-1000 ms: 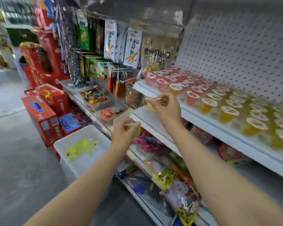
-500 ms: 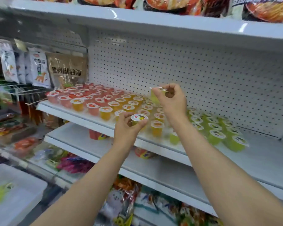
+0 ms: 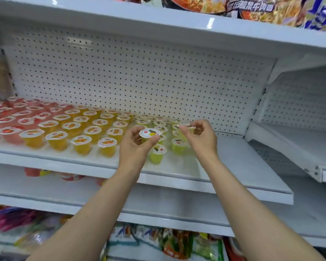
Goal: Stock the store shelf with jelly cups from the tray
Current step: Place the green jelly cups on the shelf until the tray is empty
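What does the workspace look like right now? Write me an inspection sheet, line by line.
Surface: white shelf, bare at its right end.
Job's things: rows of red cups, orange cups and green cups stand upright, running left to right; the tray is not in view.
Clutter: nothing seen on this shelf.
Grippers: left hand holds a jelly cup, lid up; right hand pinches a second cup by its rim above the green rows.
Cables: nothing seen.
Surroundings: pegboard back panel; noodle packs on the shelf above; snack bags below.
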